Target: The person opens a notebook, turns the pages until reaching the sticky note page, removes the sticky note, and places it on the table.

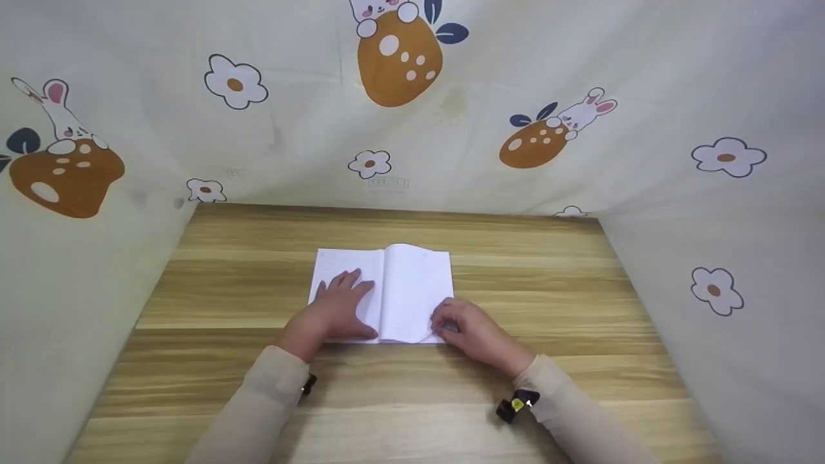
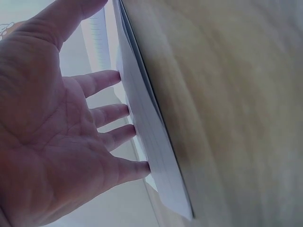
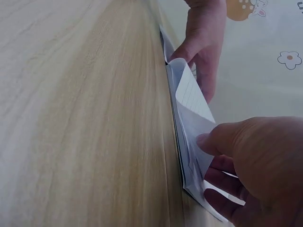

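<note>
We find the notebook (image 1: 384,296) partly hidden beneath the left hand (image 1: 338,312), fingers spread; the right hand (image 1: 474,328) pinches a page (image 1: 417,293).

A white rectangular paper notebook (image 1: 416,290) bears faint ruled lines, a tan flat wooden table (image 1: 528,283) darker streaks, and cream draped sheeting (image 1: 303,135) orange-brown fruits (image 1: 399,61), pink-eared white rabbits (image 1: 64,122) and brown-centred white flowers (image 1: 235,84)

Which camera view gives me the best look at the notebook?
The head view: it shows the notebook open from above, though the left hand and right hand cover parts. The left wrist view shows only part, nearly edge-on; the right wrist view shows it obliquely, with a page bowed up.
</note>
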The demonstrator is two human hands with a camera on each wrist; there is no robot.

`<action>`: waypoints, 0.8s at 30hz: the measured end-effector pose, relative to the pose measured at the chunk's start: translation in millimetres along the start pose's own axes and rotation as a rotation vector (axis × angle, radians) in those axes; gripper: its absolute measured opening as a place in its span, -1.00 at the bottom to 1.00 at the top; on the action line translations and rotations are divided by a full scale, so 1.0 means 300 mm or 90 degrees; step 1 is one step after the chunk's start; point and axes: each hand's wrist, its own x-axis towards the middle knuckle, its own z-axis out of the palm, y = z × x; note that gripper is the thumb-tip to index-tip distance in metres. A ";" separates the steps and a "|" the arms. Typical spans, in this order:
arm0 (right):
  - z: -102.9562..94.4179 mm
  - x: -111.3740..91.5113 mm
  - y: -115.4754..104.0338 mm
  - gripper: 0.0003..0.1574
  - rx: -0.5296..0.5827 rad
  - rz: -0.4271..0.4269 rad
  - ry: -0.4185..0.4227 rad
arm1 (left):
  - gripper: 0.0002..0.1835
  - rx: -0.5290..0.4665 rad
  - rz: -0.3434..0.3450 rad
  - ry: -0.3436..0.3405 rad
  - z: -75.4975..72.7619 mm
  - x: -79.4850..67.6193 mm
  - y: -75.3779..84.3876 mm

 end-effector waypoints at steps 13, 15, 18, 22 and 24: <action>-0.012 0.016 -0.015 -0.88 0.015 0.009 0.039 | -0.20 -0.021 0.002 0.052 -0.013 0.007 0.003; -0.015 0.018 -0.024 -0.88 0.008 0.000 0.049 | -0.37 -0.029 0.006 0.102 -0.015 0.013 0.010; -0.018 0.024 -0.038 -0.87 -0.008 -0.016 0.057 | -0.58 -0.059 0.040 0.168 -0.013 0.017 0.029; -0.020 0.034 -0.052 -0.87 -0.016 -0.020 0.068 | -0.79 -0.144 0.149 0.183 -0.002 0.009 0.070; -0.020 0.039 -0.057 -0.87 -0.018 -0.018 0.075 | -0.82 -0.179 0.198 0.168 0.010 0.006 0.091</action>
